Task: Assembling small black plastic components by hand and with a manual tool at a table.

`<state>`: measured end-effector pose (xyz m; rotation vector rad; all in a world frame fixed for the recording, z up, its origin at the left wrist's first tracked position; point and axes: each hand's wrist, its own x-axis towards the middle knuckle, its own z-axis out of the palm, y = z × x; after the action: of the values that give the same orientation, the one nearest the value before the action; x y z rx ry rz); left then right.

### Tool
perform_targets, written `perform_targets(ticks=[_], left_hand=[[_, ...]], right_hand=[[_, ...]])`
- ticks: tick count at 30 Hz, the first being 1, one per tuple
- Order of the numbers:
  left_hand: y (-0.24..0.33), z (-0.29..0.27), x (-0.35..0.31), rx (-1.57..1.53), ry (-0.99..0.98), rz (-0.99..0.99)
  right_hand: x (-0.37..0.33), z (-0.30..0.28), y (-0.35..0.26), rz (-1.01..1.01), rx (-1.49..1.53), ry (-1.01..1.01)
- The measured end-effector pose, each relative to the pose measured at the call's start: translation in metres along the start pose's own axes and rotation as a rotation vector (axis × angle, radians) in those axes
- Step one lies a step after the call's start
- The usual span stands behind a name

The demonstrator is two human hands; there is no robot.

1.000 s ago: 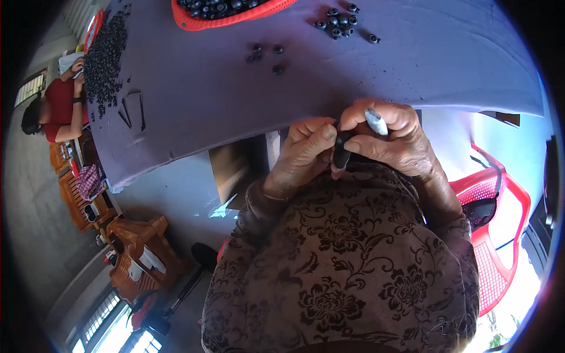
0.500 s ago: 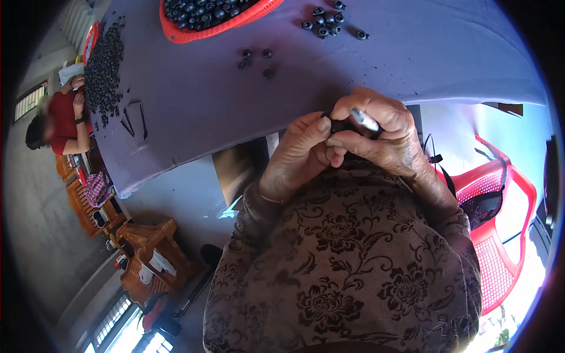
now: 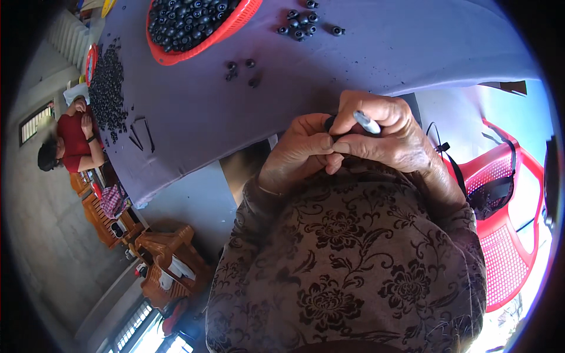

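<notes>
Dark piece (image 3: pixel 329 123) pinched, to the near right of the red basket (image 3: pixel 170 58)

The left hand (image 3: pixel 299 152), to the near right of the red basket, had its thumb and fingers drawn narrow on the dark piece, which the fingertips mostly hid; the right hand (image 3: pixel 382 130), farther right of the basket, met it, fingers curled round a slim tool (image 3: pixel 366 122) whose pale end stuck up between them; whether tool and piece touched, one could not tell.

The basket, heaped with round black pieces (image 3: pixel 188 23), sat on a purple cloth (image 3: pixel 194 112); a cluster of like pieces (image 3: pixel 299 25) lay to its right; a smaller group (image 3: pixel 232 66) lay to its near right, closer in than the hands; a spread of small black pieces (image 3: pixel 107 91) lay to its left; thin black rods (image 3: pixel 149 135) lay to its near left; a co-worker in a red top (image 3: pixel 75 138) was farther left of it; a red chair (image 3: pixel 499 250) stood far to its right.
</notes>
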<state>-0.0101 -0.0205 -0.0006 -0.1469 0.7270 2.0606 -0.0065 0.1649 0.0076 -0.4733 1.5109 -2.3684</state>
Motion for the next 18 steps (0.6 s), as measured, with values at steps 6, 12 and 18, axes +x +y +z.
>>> perform_targets(ticks=[6, 12, 18], left_hand=[[0.000, 0.006, 0.001, 0.055, 0.096, -0.030], [-0.002, 0.015, 0.002, 0.154, 0.098, 0.126], [0.003, 0.026, 0.005, 0.160, 0.132, 0.326]], right_hand=[[-0.001, -0.002, -0.007, 0.290, 0.271, 0.045], [-0.005, -0.007, -0.008, 0.199, -0.089, 0.091], [-0.034, -0.003, 0.003, -0.204, -0.652, 0.198]])
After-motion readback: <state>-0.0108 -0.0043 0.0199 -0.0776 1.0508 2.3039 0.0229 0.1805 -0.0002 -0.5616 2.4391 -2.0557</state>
